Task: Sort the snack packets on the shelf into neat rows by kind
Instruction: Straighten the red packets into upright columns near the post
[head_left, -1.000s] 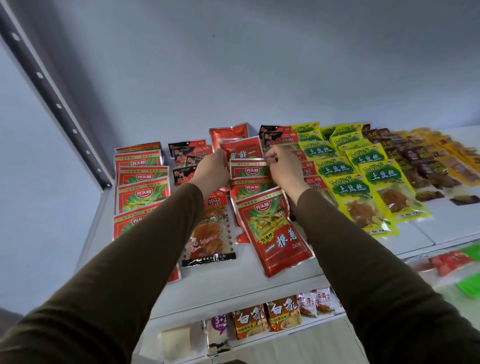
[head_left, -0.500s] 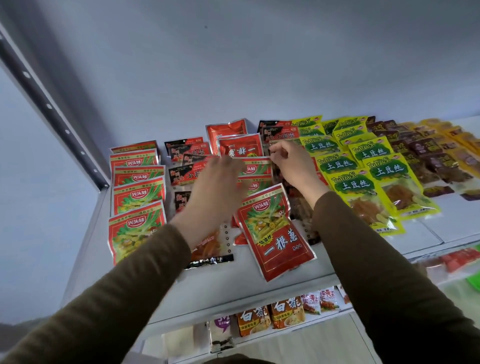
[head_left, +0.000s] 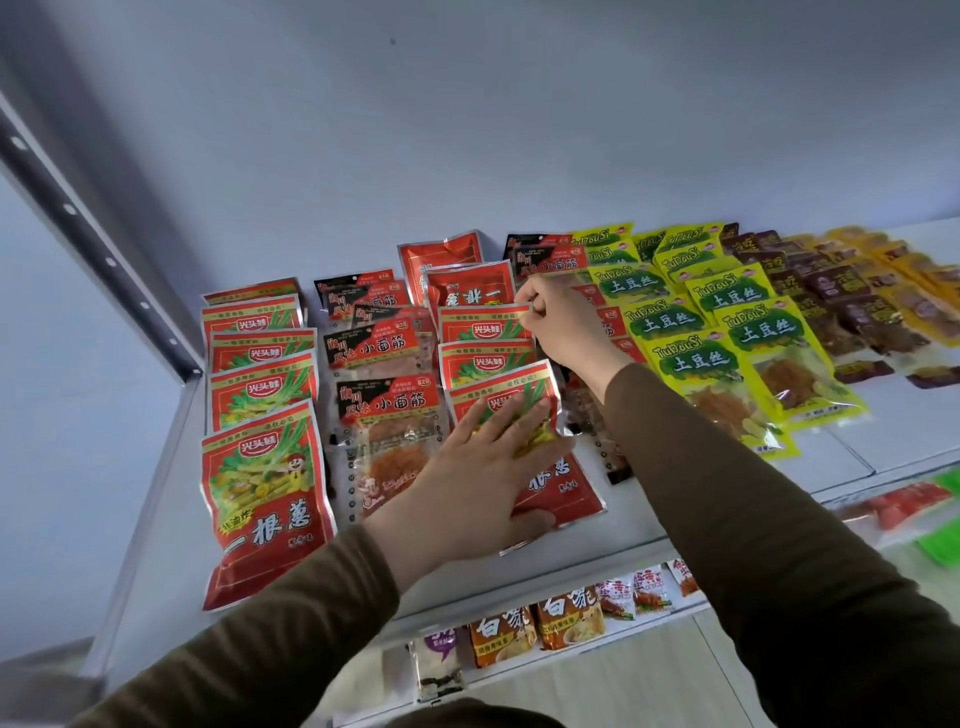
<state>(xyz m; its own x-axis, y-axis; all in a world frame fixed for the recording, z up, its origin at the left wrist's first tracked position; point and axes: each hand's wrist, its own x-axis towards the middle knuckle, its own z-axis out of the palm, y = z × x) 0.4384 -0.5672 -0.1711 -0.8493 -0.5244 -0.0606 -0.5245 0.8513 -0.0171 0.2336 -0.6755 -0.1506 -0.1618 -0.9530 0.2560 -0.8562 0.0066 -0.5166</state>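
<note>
Snack packets lie in overlapping rows on a white shelf (head_left: 675, 525). At the left runs a row of red scallion packets (head_left: 262, 499). Beside it lie black-and-red gluten packets (head_left: 384, 410). A second red row fills the middle. My left hand (head_left: 483, 467) presses flat, fingers spread, on the front red packet (head_left: 566, 499) of that middle row. My right hand (head_left: 558, 322) pinches the top right corner of a red packet (head_left: 483, 330) further back. More black-and-red packets (head_left: 550, 260) lie partly hidden under my right arm.
Yellow-green potato packets (head_left: 727, 332) form rows to the right, then brown packets (head_left: 857, 306) and yellow ones (head_left: 924, 275) beyond. A grey upright post (head_left: 98, 249) bounds the left side. A lower shelf holds orange packets (head_left: 535, 623). A blank wall stands behind.
My left hand left the back red packet and came forward and down onto the front red packet. My right hand stayed at the back packet's corner. The view shifted slightly.
</note>
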